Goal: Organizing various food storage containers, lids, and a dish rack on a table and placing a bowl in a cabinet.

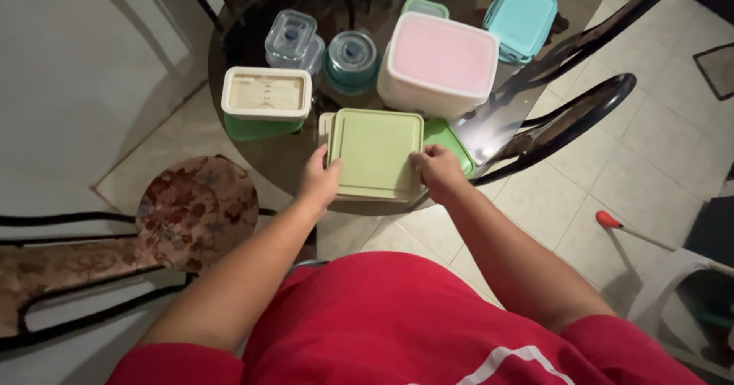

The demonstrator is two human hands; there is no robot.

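At the near edge of the round dark glass bench (252,163), toward six o'clock, both hands grip a square light-green lid (376,153) that lies flat. The left hand (319,180) holds the lid's nine o'clock edge, thumb on top and the fingers curled under the rim, pinching it. The right hand (437,168) holds the three o'clock edge the same way, fingers (425,158) bunched together and pressed on the lid's border. Whether a box sits under the lid cannot be told; a cream rim shows just beside its nine o'clock side.

Touching the lid's three o'clock side, partly under the right hand, is a darker green container (453,142). At ten o'clock from the lid stands a green box with a cream lid (267,94). At twelve o'clock a round teal-lidded glass jar (351,60) stands, and beside it at eleven o'clock a clear rectangular container (290,37). At one o'clock is a large white tub with a pink lid (440,60); beyond it, at the far edge, a turquoise box (521,19) and a small pale-green-lidded box (425,7).

A black metal chair (581,106) curves around the bench at three o'clock. A floral chair cushion (195,209) lies at eight o'clock. The person wears a red shirt (397,324).
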